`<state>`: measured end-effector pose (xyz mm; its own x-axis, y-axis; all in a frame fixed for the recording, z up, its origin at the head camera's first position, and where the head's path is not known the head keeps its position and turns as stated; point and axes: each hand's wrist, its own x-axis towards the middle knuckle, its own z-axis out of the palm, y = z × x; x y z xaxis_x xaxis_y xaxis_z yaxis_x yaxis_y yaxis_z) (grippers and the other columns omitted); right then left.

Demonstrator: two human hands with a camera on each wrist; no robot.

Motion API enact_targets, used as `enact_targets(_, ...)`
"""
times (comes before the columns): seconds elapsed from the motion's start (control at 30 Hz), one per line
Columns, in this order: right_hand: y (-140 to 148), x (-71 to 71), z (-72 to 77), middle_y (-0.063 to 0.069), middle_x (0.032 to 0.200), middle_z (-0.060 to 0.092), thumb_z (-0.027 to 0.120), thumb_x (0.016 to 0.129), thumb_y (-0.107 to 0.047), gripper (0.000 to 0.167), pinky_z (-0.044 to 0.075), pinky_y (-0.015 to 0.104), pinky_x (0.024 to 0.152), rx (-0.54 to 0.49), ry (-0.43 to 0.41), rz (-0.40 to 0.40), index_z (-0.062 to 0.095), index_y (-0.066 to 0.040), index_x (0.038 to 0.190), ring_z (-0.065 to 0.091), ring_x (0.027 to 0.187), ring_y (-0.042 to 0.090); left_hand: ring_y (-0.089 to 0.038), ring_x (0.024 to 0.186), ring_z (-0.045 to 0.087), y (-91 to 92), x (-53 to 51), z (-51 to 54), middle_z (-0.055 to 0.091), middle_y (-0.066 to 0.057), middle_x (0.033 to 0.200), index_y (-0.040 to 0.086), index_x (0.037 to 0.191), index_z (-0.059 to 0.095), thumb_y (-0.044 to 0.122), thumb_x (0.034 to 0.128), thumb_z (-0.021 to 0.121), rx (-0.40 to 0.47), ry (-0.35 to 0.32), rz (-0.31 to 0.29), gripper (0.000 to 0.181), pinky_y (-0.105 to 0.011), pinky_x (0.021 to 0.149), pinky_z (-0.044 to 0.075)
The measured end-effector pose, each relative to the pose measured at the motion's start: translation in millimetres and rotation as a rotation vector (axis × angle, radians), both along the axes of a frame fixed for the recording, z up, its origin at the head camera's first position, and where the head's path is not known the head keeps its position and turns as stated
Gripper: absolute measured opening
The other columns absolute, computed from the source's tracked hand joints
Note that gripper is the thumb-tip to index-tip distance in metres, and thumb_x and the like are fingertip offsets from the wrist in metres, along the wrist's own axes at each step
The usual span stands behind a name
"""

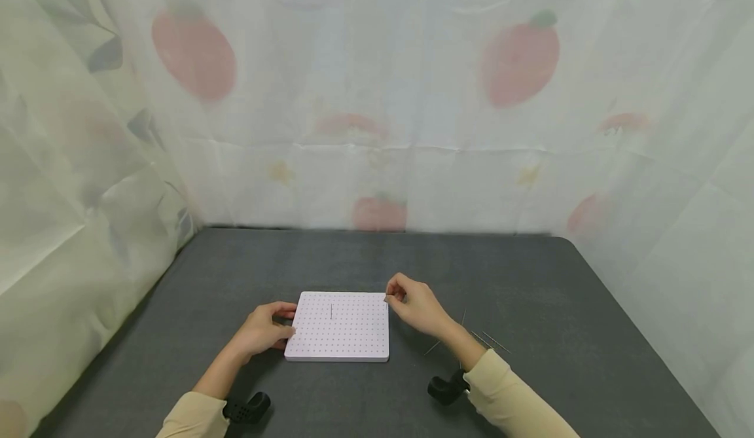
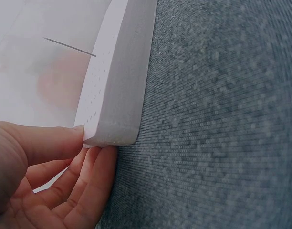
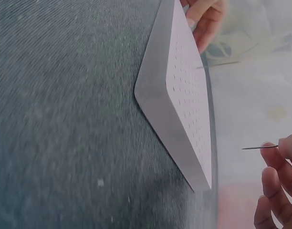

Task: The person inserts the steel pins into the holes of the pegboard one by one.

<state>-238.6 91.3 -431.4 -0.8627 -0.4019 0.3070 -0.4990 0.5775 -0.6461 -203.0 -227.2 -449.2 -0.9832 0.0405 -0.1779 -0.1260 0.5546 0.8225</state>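
Observation:
A white board with rows of small holes (image 1: 353,340) lies flat on the dark table. One thin metal pin (image 1: 331,311) stands upright in it, left of the middle. My left hand (image 1: 263,327) holds the board's left edge; in the left wrist view the thumb (image 2: 55,143) is on its top edge and the fingers are against its side. By the far right corner, my right hand (image 1: 419,307) pinches another thin metal pin (image 3: 253,148) between thumb and fingertip. In the right wrist view this pin is apart from the board.
Several thin pins, one of them here (image 1: 497,342), lie on the grey table (image 1: 559,385) to the right, partly behind my right forearm. A fruit-patterned curtain (image 1: 377,97) hangs along the table's back and sides. Black devices (image 1: 247,408) are strapped to both wrists.

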Motion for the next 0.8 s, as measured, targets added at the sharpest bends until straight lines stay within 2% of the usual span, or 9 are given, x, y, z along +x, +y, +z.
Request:
enact_targets(0.2, -14, -0.9, -2.9, -0.001, 0.085, 0.069, 0.065, 0.090, -0.008, 0.005, 0.042, 0.017, 0.063, -0.040, 0.007, 0.012, 0.062, -0.011, 0.092, 0.053, 0.075, 0.005, -0.015, 0.079, 0.064, 0.8, 0.9, 0.3, 0.062, -0.023, 0.120, -0.007, 0.132, 0.055, -0.002, 0.0812, 0.068, 0.001, 0.004, -0.001, 0.052, -0.036, 0.064, 0.061)
enact_targets(0.5, -35, -5.4, -7.6, -0.003, 0.083, 0.071, 0.065, 0.091, -0.014, 0.004, 0.042, 0.017, 0.065, -0.056, 0.028, 0.010, 0.065, -0.011, 0.088, 0.058, 0.076, 0.008, -0.015, 0.079, 0.064, 1.9, 1.1, 0.1, 0.062, -0.022, 0.120, -0.007, 0.132, 0.055, -0.002, 0.0810, 0.068, -0.001, 0.003, 0.003, 0.053, -0.036, 0.064, 0.060)
enact_targets(0.8, -52, -9.7, -15.4, -0.004, 0.080, 0.070, 0.067, 0.090, -0.016, 0.003, 0.038, 0.016, 0.062, -0.011, 0.039, -0.006, 0.065, -0.014, 0.088, 0.054, 0.073, 0.004, -0.015, 0.079, 0.064, 2.2, 0.9, 0.5, 0.062, -0.022, 0.120, -0.007, 0.131, 0.055, -0.002, 0.0810, 0.068, -0.001, 0.005, 0.003, 0.052, -0.036, 0.063, 0.060)
